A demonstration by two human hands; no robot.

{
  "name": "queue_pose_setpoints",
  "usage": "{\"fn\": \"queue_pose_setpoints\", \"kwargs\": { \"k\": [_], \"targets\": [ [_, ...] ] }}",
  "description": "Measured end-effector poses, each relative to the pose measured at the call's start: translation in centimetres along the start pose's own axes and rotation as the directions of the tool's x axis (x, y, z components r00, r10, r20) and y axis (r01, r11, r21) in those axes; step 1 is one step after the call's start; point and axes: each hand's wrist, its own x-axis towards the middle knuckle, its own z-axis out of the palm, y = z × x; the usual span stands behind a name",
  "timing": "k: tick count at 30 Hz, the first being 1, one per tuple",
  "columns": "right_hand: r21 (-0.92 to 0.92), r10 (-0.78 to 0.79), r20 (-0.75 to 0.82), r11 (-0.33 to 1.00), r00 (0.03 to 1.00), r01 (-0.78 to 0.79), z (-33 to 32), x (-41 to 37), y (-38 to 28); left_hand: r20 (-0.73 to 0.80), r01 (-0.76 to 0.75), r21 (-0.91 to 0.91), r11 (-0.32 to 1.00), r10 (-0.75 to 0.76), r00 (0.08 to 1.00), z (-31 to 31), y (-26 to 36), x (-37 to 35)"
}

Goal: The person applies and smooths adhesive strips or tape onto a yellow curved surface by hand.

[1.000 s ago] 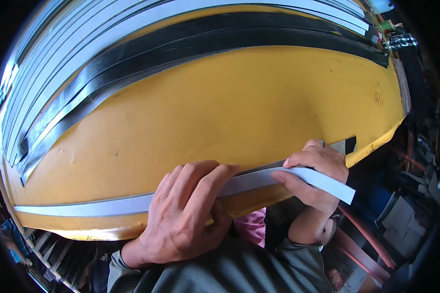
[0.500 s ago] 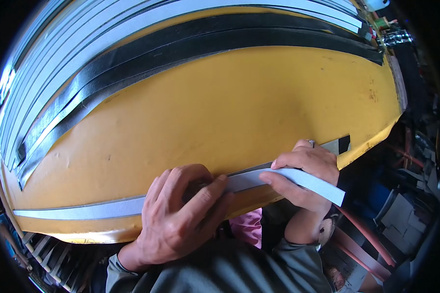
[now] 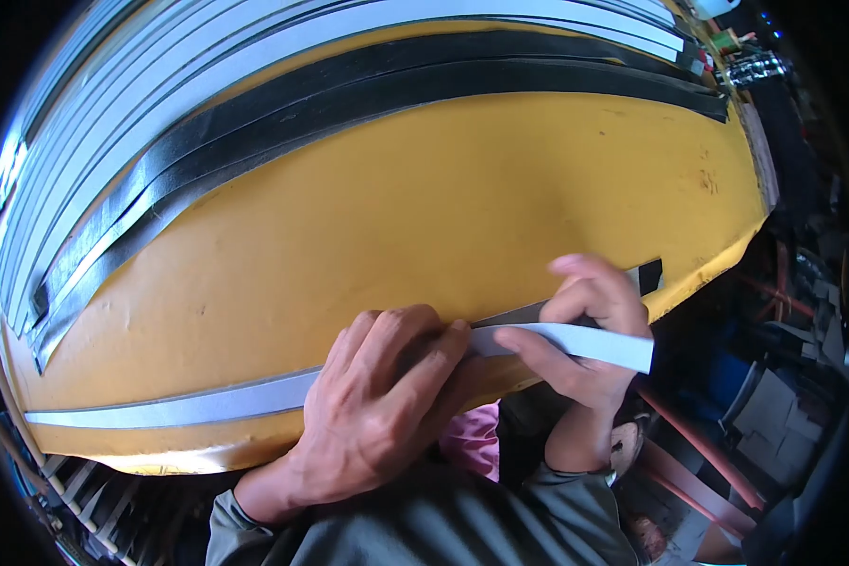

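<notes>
A long white strip [image 3: 189, 403] runs along the near edge of a yellow-covered work surface [image 3: 424, 208], with a dark strip [image 3: 519, 317] showing under its right part. My left hand [image 3: 382, 401] is closed on the strips near the middle, fingers bent and pressing down; its fingertips are partly hidden. The loose right end of the white strip rises off the dark one and crosses my right hand [image 3: 594, 330]. There, my thumb lies against the strip while the index finger is lifted and curled, so the hold looks loose.
Several white strips [image 3: 255, 66] lie side by side along the far edge. Wide black strips [image 3: 349, 99] curve across in front of them. Beyond the right edge are a reddish bar [image 3: 707, 453] and dark clutter. A pink cloth [image 3: 472, 441] shows below the near edge.
My left hand has slid right along the strip. The right index finger has lifted away from the thumb, and the strip's loose end has shifted slightly left and up.
</notes>
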Motion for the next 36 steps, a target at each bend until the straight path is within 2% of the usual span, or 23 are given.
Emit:
{"fn": "queue_pose_setpoints", "kwargs": {
  "k": [1, 2, 4, 5, 6, 8, 9, 10, 12, 23, 28, 36],
  "targets": [
    [0.083, 0.054, -0.1, 0.996, 0.994, -0.046, -0.1, -0.3, -0.1, -0.01, -0.002, 0.001, 1.0, 0.002, 1.0, 0.0, 0.0, 0.0],
    [0.076, 0.05, -0.102, 0.996, 0.993, -0.042, -0.3, -0.5, 0.5, -0.013, -0.008, -0.002, 1.0, 0.008, 1.0, 0.0, 0.1, 0.0],
    [-0.136, -0.182, -0.295, 0.98, 0.938, 0.148, -1.2, -0.9, 1.8, -0.01, -0.005, 0.035, 0.999, 0.006, 1.0, -0.1, 0.3, 0.0],
    [-0.026, -0.103, -0.368, 0.995, 0.924, 0.1, -1.3, -1.1, 2.0, -0.013, -0.009, 0.03, 1.0, 0.009, 1.0, -0.1, 0.3, 0.0],
    [-0.031, -0.105, -0.368, 0.994, 0.924, 0.1, -1.9, -1.2, 2.1, -0.013, -0.016, 0.046, 0.999, 0.016, 1.0, 0.0, 0.3, 0.0],
    [-0.132, 0.025, -0.192, 0.99, 0.981, -0.051, -3.2, -1.6, 2.4, -0.009, -0.026, 0.059, 0.998, 0.026, 1.0, 0.0, 0.3, -0.1],
    [-0.139, 0.08, -0.188, 0.985, 0.979, -0.107, -3.3, -1.3, 2.2, -0.011, -0.043, 0.074, 0.996, 0.043, 0.999, 0.0, 0.3, -0.1],
    [-0.14, 0.08, -0.19, 0.984, 0.978, -0.108, -3.5, -1.3, 2.4, -0.012, -0.057, 0.09, 0.994, 0.059, 0.998, 0.0, 0.2, -0.1],
    [-0.136, -0.003, -0.103, 0.991, 0.995, -0.011, -4.0, -1.2, 3.0, -0.012, -0.063, 0.098, 0.993, 0.065, 0.998, 0.0, 0.2, -0.1],
    [-0.212, -0.062, -0.087, 0.976, 0.994, 0.043, -3.6, -1.0, 3.4, 0.035, -0.071, 0.145, 0.987, 0.066, 0.997, -0.2, 0.3, 0.0],
    [-0.212, -0.072, -0.082, 0.976, 0.994, 0.053, -3.6, -1.0, 3.5, 0.101, -0.011, 0.159, 0.987, -0.005, 0.995, -0.4, 0.9, 0.7],
    [-0.207, -0.06, -0.086, 0.978, 0.994, 0.041, -3.5, -0.8, 3.4, 0.097, 0.019, 0.127, 0.992, -0.032, 0.995, -0.3, 0.9, 0.8]
  ]
}}
